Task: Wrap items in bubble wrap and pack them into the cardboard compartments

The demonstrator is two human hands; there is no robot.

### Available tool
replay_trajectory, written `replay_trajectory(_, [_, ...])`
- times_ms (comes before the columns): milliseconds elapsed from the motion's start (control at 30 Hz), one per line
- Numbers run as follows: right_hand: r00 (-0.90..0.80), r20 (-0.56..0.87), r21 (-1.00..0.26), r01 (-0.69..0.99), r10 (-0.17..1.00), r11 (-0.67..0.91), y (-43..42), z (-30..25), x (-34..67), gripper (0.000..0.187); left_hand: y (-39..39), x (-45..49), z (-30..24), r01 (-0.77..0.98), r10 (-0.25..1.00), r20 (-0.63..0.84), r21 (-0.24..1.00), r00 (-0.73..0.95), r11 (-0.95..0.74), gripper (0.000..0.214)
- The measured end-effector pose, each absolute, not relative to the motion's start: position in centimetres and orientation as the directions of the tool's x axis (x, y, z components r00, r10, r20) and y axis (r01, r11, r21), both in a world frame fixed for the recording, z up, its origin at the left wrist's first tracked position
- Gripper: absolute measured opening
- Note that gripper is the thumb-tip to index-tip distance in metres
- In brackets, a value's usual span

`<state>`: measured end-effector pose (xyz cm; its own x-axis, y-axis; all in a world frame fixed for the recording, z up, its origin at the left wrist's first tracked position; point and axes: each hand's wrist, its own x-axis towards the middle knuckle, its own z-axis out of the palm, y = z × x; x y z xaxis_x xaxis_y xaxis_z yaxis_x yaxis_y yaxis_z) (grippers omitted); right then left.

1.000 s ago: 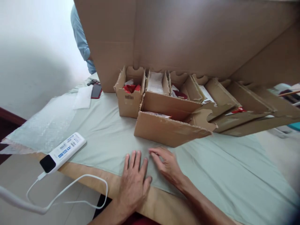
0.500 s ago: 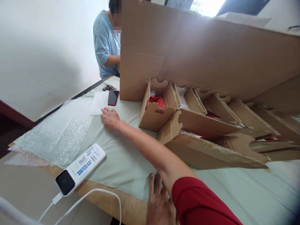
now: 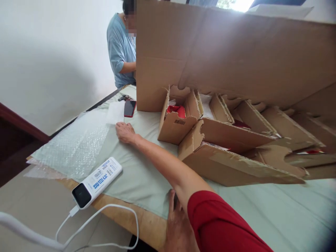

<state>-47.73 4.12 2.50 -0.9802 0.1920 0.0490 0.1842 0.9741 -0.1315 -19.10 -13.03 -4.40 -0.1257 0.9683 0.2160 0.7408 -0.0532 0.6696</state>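
My right hand [image 3: 125, 132], at the end of the arm in a red sleeve, reaches across to the left side of the table. Its fingers are drawn together at the near corner of a thin white sheet [image 3: 115, 111]. Beside that sheet and partly under it lies a large piece of bubble wrap [image 3: 72, 145]. My left hand [image 3: 177, 224] rests at the table's front edge, below my right arm, which hides part of it. Its visible fingers are stretched out, and it holds nothing that I can see.
A white power bank [image 3: 107, 175] with a cable [image 3: 115, 206] lies near the front edge. A phone [image 3: 130, 108] and keys [image 3: 124, 98] are further back. Several cardboard boxes [image 3: 178, 127] stand at the right before a tall cardboard panel [image 3: 162, 63]. Another person [image 3: 119, 52] stands beyond.
My right hand's fingers have drawn closer together at the sheet's corner. The whole view has shifted slightly; the sheet and the boxes keep their places on the table.
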Motion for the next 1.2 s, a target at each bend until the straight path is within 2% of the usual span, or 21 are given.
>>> replay_trajectory(100, [-0.976,0.125,-0.197,0.153,0.179,0.968,2.9,3.0,-44.4,0.037,-13.4,-19.3,-4.0,0.734,0.955,0.247,0.678,-0.165,-0.049,0.058])
replay_trajectory(233, [-0.917,0.309,-0.525,0.055,0.250,0.849,0.6,4.1,-32.5,0.042,-14.3,-19.6,-3.6,0.737,0.916,0.326,0.674,-0.232,-0.053,0.050])
replay_trajectory(300, [-0.859,0.341,-0.701,0.038,0.381,0.712,-0.5,4.6,-24.7,0.040,-14.6,-19.7,-3.4,0.748,0.903,0.359,0.661,-0.237,-0.066,0.048])
replay_trajectory(367, [-0.749,0.284,-0.841,0.105,0.598,0.530,-1.5,4.7,-16.7,0.034,-14.8,-19.8,-3.3,0.771,0.894,0.385,0.632,-0.227,-0.076,0.043])
replay_trajectory(433, [-0.578,0.129,-0.936,0.198,0.806,0.291,-2.5,4.5,-9.3,0.028,-15.0,-19.9,-3.3,0.802,0.888,0.414,0.589,-0.199,-0.095,0.035])
replay_trajectory(500, [-0.373,-0.029,-0.966,0.250,0.927,0.070,-3.4,3.9,-2.9,0.029,-15.1,-20.1,-3.6,0.834,0.881,0.444,0.539,-0.162,-0.118,0.027])
replay_trajectory(600, [-0.144,-0.173,-0.950,0.287,0.974,-0.126,-4.3,2.7,4.3,0.037,-15.4,-20.5,-3.9,0.869,0.876,0.476,0.463,-0.081,-0.171,0.023])
replay_trajectory(667, [-0.091,-0.181,-0.930,0.340,0.979,-0.140,-4.5,1.9,7.5,0.039,-15.6,-20.8,-3.7,0.876,0.867,0.496,0.436,-0.044,-0.205,0.019])
replay_trajectory(800, [-0.088,0.063,-0.856,0.507,0.994,0.099,-3.6,0.7,10.4,0.028,-15.0,-21.4,-1.8,0.878,0.858,0.504,0.450,-0.100,-0.162,0.019])
replay_trajectory(900, [-0.203,0.219,-0.745,0.597,0.954,0.298,-2.1,0.1,10.1,0.027,-13.4,-21.6,-0.4,0.876,0.875,0.436,0.481,-0.212,-0.028,0.031])
replay_trajectory(1000, [-0.347,0.226,-0.569,0.711,0.910,0.413,-0.4,-0.5,8.6,0.032,-10.7,-21.4,0.0,0.867,0.899,0.330,0.489,-0.288,0.098,0.046])
replay_trajectory(1067, [-0.408,0.177,-0.459,0.771,0.896,0.442,0.4,-0.9,7.7,0.026,-9.0,-21.0,-0.3,0.856,0.913,0.256,0.491,-0.318,0.160,0.050])
replay_trajectory(1133, [-0.440,0.177,-0.409,0.781,0.881,0.472,0.7,-1.2,7.4,0.013,-7.8,-20.5,-0.6,0.840,0.915,0.211,0.506,-0.344,0.199,0.047])
replay_trajectory(1200, [-0.439,0.265,-0.414,0.752,0.859,0.512,0.5,-1.5,7.7,0.010,-7.3,-19.9,-0.6,0.812,0.903,0.216,0.547,-0.372,0.204,0.037])
